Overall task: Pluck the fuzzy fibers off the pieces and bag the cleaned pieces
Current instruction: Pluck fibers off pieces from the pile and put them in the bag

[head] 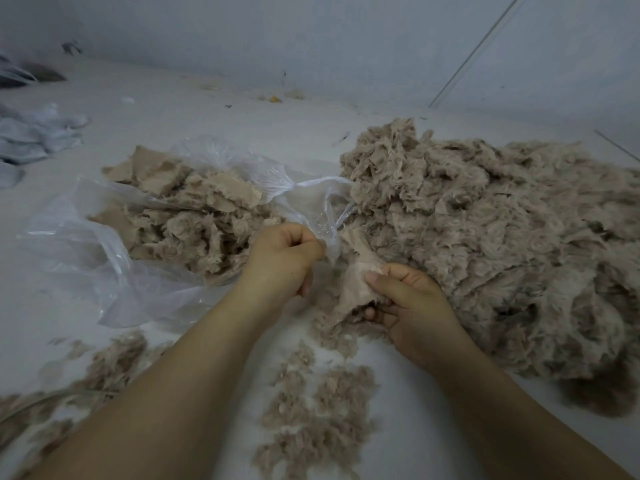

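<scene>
My right hand (412,303) grips a beige fuzzy fabric piece (356,271) by its lower edge, thumb on top. My left hand (284,258) is closed in a fist at the piece's upper left edge, pinching there beside the bag's handle; what exactly it pinches is hidden. A big pile of fuzzy beige pieces (502,244) lies to the right. On the left lies a clear plastic bag (104,258), its mouth toward my hands, holding several beige pieces (194,216).
Loose plucked fibers (318,410) are scattered on the white floor (173,109) between and beside my forearms, with more fibers at the lower left (86,375). Folded pale cloth or bags (31,140) lie at the far left. A wall runs along the back.
</scene>
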Tool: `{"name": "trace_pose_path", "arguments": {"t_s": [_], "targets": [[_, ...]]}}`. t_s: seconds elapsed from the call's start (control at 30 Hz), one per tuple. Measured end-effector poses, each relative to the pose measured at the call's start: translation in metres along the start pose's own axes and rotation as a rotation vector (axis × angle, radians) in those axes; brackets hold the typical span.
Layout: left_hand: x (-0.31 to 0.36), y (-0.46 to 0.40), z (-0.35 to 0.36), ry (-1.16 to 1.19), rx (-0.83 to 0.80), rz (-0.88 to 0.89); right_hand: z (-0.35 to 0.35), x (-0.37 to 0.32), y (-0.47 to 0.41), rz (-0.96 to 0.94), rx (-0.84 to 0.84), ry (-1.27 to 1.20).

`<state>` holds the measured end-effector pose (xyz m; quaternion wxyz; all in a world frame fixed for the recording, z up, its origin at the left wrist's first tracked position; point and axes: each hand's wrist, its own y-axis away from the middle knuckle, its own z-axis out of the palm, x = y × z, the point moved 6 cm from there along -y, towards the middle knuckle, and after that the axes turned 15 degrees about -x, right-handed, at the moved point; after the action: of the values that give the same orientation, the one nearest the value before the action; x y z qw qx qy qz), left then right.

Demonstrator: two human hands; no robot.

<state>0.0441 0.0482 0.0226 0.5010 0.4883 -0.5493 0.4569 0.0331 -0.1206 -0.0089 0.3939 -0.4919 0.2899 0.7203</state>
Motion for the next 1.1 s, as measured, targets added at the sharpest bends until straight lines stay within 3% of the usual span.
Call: {"name": "trace_pose_path", "arguments": {"t_s": [0.1,0.13,0.23,0.3,0.37,0.47,0.53,0.83,1.0,1.1], "targets": [[0.005,0.004,-0.003,-0.053,-0.188,-0.007,-0.001,0.001,0.0,0.0,0.023,-0.035],[0.006,0.007,-0.001,-0.05,-0.315,-0.011,-0.001,0.0,0.0,0.002,0.026,-0.048],[0.007,0.027,0.016,-0.099,-0.903,-0.077,0.0,0.001,0.001,0.008,0.023,-0.053],[0.006,0.038,0.023,-0.29,-1.11,-0.081,0.0,0.001,0.001,0.004,0.019,-0.058],[0.006,0.032,0.026,-0.381,-0.983,-0.064,0.001,0.0,0.001,0.003,0.022,-0.056],[0.008,0.013,0.021,-0.184,-0.494,-0.012,0.002,-0.001,0.002,0.007,0.005,-0.036],[0.008,0.009,0.019,-0.115,-0.294,0.019,0.003,-0.002,0.002,0.004,-0.011,-0.025],[-0.015,0.009,0.033,-0.037,-0.437,-0.13,0.002,-0.003,0.002,-0.029,0.001,-0.067],[-0.011,-0.001,0.015,-0.005,-0.176,0.002,-0.003,-0.001,0.001,-0.041,0.062,-0.086],[-0.008,-0.004,0.004,-0.11,-0.04,0.088,-0.004,0.0,0.001,-0.055,0.055,-0.101]]}}
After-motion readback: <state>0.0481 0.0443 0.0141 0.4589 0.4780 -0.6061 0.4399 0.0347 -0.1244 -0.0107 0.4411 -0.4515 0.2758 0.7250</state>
